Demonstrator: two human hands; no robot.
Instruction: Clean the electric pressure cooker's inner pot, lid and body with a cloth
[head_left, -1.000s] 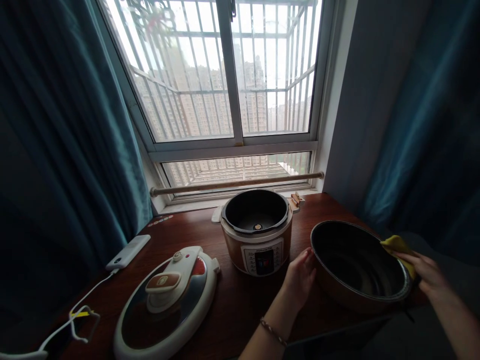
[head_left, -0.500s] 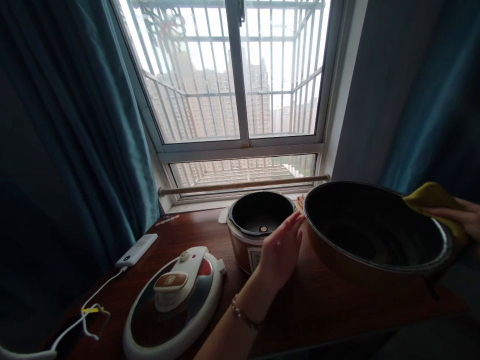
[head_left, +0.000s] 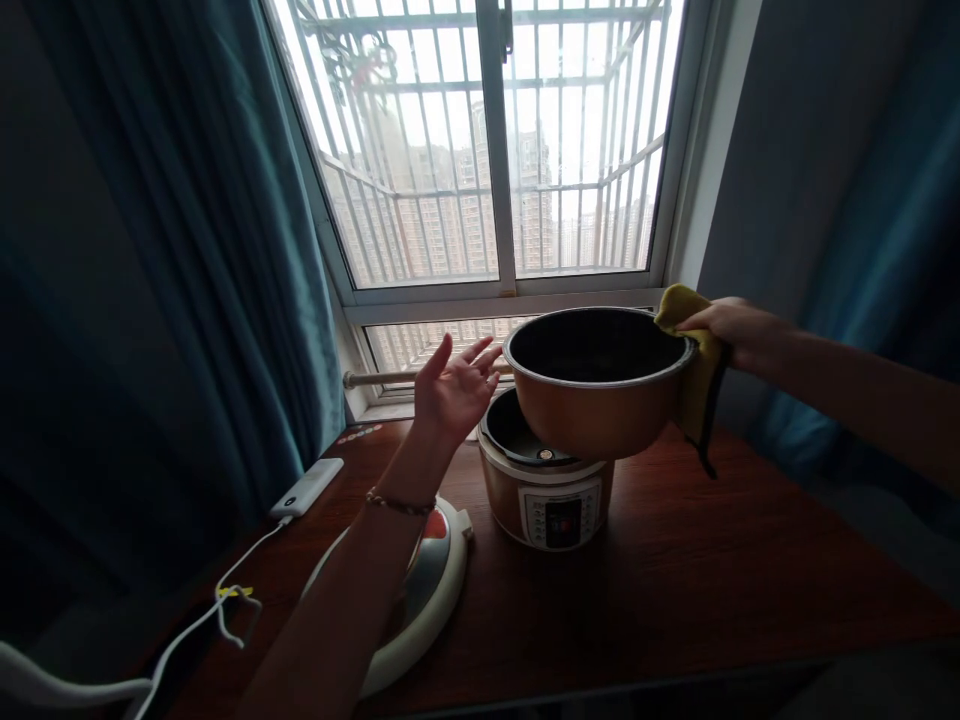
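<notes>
No readable text, the button labels on the cooker panel too small and dim

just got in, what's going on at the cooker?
A person's right hand grips the inner pot by its rim through a yellow cloth, holding it in the air just above the open cooker base. The left hand is open, close beside the pot's rim. The lid lies on the table.
</notes>
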